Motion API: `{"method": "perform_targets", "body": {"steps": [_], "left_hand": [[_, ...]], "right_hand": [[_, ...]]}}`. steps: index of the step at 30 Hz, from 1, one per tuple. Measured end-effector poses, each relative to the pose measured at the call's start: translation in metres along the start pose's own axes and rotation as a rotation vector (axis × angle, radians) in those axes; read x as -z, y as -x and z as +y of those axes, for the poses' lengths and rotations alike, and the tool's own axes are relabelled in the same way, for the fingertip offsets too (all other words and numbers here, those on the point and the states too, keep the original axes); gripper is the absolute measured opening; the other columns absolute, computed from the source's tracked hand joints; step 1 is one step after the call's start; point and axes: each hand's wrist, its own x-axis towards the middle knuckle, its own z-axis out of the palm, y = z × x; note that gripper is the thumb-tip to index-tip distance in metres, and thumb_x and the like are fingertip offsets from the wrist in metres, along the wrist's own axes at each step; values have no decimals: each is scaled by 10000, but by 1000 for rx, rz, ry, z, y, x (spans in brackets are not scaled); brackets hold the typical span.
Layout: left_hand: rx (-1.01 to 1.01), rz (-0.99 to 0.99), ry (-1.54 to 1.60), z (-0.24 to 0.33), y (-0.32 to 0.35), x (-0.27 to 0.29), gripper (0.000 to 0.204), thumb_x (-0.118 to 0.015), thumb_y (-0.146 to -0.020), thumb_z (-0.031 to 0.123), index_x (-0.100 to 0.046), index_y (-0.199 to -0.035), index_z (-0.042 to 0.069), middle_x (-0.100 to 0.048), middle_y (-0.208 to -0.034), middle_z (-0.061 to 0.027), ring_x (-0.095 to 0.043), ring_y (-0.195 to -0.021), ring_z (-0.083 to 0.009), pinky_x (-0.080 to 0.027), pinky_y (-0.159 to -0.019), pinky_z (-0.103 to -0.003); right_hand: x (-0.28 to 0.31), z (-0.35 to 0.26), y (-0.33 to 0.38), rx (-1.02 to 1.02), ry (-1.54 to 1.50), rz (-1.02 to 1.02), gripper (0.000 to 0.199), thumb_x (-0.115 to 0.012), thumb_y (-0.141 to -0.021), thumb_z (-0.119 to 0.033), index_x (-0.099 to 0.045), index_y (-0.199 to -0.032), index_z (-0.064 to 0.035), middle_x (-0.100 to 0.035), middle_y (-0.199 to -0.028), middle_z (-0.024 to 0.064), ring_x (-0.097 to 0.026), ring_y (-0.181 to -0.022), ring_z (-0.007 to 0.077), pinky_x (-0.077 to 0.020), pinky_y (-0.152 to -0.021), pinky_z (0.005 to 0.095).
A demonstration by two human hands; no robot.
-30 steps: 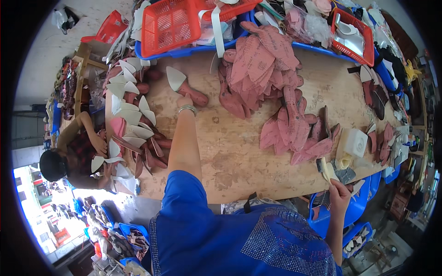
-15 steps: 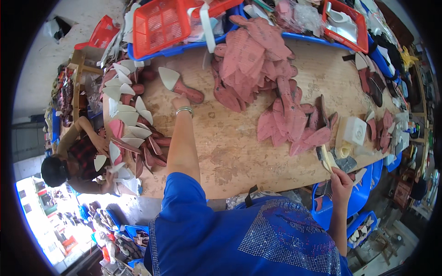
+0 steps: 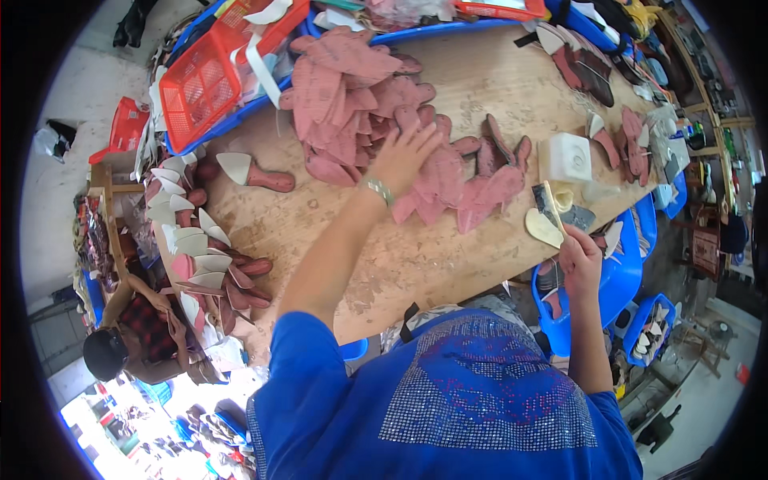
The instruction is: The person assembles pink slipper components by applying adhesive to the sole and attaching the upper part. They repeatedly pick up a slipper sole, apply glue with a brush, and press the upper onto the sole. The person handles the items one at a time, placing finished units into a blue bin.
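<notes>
The left hand point(image 3: 410, 154) is open wide, palm down, with its fingers spread over the small pile point(image 3: 438, 190) of pink soles. I can't tell if a fingertip has hold of one. The right hand point(image 3: 582, 254) is closed around the handle of a brush point(image 3: 546, 200), with the dark bristles up at 11 o'clock. A pale piece point(image 3: 543, 230) shows at 10 o'clock from this hand, right by the brush; I can't tell if the hand holds it too.

The right hand is by the near edge of the tabletop point(image 3: 360, 280), with a blue bin point(image 3: 616, 280) at 4 o'clock and a white tub point(image 3: 570, 158) at 12. From the left hand, bare wood lies at 1 o'clock and at 7.

The pink soles are flat, pointy at one end and round at the other. The small pile is at 5 o'clock from the left hand, and the big pile point(image 3: 336, 96) is at 10. At 9, one sole point(image 3: 272, 180) lies alone with a pale tip.
</notes>
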Motion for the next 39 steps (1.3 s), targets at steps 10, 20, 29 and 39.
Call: {"method": "perform_targets", "body": {"steps": [10,20,29,39], "left_hand": [[-167,-379,-37,-34,-48,-15,510,-580,-786,16,-501,-1268,162,-491,-1330,-4,-409,-1279,-222,-348,-1041,-446],[-82,-381,-123,-19,-37,-7,699,-625,-744,24,-397,-1388,170,-389,-1453,-19,-372,-1327,-226,-318,-1068,-447],[-64,-446,-191,-19,-31,18,719,-583,-802,35,-310,-1450,185,-324,-1506,-14,-336,-1361,-232,-308,-1084,-444],[-180,-592,-49,-18,-63,0,513,-567,-815,39,-510,-1298,203,-558,-1284,20,-457,-1254,-207,-367,-1019,-372]], "right_hand": [[94,23,21,81,-140,110,263,-566,-922,-77,-599,-1155,42,-435,-588,-56,-319,-447,20,-229,-395,194],[124,25,20,54,-112,144,289,-557,-931,-97,-582,-1182,45,-411,-575,-69,-322,-451,15,-212,-401,196],[132,23,9,129,-183,60,277,-562,-928,-81,-589,-1166,59,-433,-588,-55,-323,-453,14,-224,-398,189],[151,32,27,102,-173,182,303,-573,-930,-110,-581,-1182,58,-486,-613,-41,-332,-447,9,-221,-388,189]]}}
